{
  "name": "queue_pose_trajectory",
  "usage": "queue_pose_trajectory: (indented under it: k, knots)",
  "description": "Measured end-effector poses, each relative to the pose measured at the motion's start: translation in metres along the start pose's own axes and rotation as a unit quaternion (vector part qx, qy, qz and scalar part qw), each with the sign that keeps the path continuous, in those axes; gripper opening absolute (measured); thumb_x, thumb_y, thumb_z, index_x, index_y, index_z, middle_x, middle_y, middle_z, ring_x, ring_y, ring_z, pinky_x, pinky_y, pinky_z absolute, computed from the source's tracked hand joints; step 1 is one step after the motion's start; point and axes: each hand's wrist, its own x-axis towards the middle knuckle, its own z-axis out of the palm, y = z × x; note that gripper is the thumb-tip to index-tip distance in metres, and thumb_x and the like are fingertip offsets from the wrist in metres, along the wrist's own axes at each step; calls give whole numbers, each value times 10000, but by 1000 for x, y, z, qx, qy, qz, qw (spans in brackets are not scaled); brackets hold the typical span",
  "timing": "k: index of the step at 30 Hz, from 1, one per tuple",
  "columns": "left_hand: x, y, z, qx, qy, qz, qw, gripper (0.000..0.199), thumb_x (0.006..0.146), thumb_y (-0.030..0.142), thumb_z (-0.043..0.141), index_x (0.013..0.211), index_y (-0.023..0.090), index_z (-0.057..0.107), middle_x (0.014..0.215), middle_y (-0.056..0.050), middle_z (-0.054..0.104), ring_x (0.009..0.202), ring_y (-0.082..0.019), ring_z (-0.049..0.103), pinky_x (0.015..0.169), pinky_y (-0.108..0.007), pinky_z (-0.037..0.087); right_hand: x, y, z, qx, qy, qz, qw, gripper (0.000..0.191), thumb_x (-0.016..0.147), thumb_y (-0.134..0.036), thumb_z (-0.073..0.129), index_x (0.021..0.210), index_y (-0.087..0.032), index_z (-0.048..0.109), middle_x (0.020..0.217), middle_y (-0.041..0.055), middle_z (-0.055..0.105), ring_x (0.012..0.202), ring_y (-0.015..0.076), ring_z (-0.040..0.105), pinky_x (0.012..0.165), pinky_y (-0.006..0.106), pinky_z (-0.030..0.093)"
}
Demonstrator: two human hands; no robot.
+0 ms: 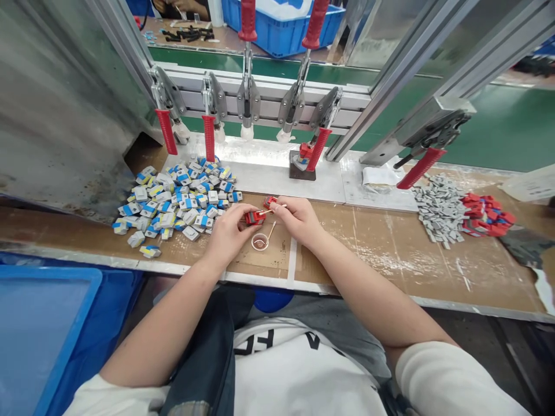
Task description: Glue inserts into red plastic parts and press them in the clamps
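Observation:
My left hand [230, 232] is closed on a small red plastic part [255, 218] with dark areas. In my right hand [299, 218] a thin cotton swab [266, 211] is pinched, its end reaching to the red part. Another small red part [269, 201] shows at the fingertips of my right hand; whether they grip it I cannot tell. Just below the hands, a small round clear dish [259, 241] stands on the brown bench, with a brownish bottom. A second swab [272, 230] leans at its rim.
Grey-white blocks with blue and yellow [173, 199] are heaped at left. Toggle clamps with red handles [208, 137] line the metal frame; one stands over a red part on a dark block [302, 172]. Grey pieces [441, 209] and red parts [485, 215] lie right. A blue bin [95, 300] stands lower left.

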Motion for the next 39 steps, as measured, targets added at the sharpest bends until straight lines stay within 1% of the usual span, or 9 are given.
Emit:
queue_pose_trajectory:
  k: [5, 10, 15, 18, 23, 29, 33, 35, 39]
  knots:
    - [-1, 0, 0, -16, 13, -24, 1000, 289, 899, 167, 776, 1173, 223, 708, 1227, -71, 735, 1067, -228, 725, 867, -341, 615, -17, -9, -4, -111, -183, -40, 976, 521, 1077, -504, 468, 647, -212, 445, 586, -13, 465, 564, 134, 378, 615, 317, 221]
    - [-3, -2, 0, -45, 14, -31, 998, 331, 896, 167, 777, 1211, 228, 700, 1193, -72, 754, 1037, -235, 742, 829, -347, 628, -15, -12, -15, -251, -162, -56, 953, 600, 1043, -669, 508, 654, -212, 519, 601, 34, 543, 544, 157, 390, 600, 347, 172]
    - [-4, 0, -2, -103, 19, -55, 993, 358, 877, 151, 786, 1216, 225, 699, 1181, -69, 774, 1011, -235, 765, 850, -361, 639, 64, -16, -16, -211, -39, -54, 975, 429, 1124, -505, 438, 1001, -215, 729, 939, 69, 739, 789, 206, 617, 726, 332, 394]
    - [-5, 2, -4, -184, 17, -71, 980, 395, 867, 143, 783, 1243, 219, 688, 1197, -71, 785, 1046, -237, 781, 913, -378, 644, 121, -16, 2, -227, -91, -82, 966, 317, 1068, -380, 605, 1303, -203, 724, 1285, 110, 733, 915, 210, 658, 836, 330, 452]
    - [-5, 0, -3, -253, 13, -80, 964, 388, 852, 142, 787, 1224, 201, 693, 1182, -83, 804, 1085, -237, 792, 997, -406, 638, 160, -6, 26, -218, -153, -92, 960, 343, 1044, -297, 637, 1341, -157, 733, 1278, 135, 745, 1005, 225, 677, 923, 339, 486]
    - [-4, -7, 2, -263, 30, -83, 961, 349, 821, 184, 806, 1148, 203, 685, 1331, -109, 762, 1066, -236, 794, 966, -418, 656, 159, -1, 35, -202, -171, -105, 959, 279, 1032, -277, 645, 1238, -156, 790, 1221, 134, 762, 1091, 245, 679, 988, 348, 484]
    - [-3, -7, 3, -254, 28, -83, 963, 336, 820, 167, 794, 1135, 204, 680, 1302, -101, 769, 1056, -233, 793, 955, -414, 656, 155, -14, 32, -225, -131, -93, 961, 233, 1021, -278, 695, 1214, -170, 769, 1211, 107, 739, 991, 191, 655, 892, 289, 460]
    - [-2, -6, 2, -232, 27, -84, 969, 334, 819, 157, 795, 1129, 205, 682, 1273, -94, 776, 1029, -231, 792, 916, -400, 661, 140, -22, 24, -239, -98, -85, 962, 168, 1034, -322, 687, 1083, -177, 758, 1091, 71, 734, 893, 165, 614, 795, 272, 416]
    - [-1, -5, 2, -192, 25, -73, 978, 339, 815, 121, 788, 1128, 206, 687, 1198, -78, 788, 998, -228, 788, 882, -380, 657, 70, -30, -1, -259, -40, -59, 963, 496, 1114, -457, 475, 695, -200, 541, 678, 13, 554, 670, 153, 446, 641, 314, 255]
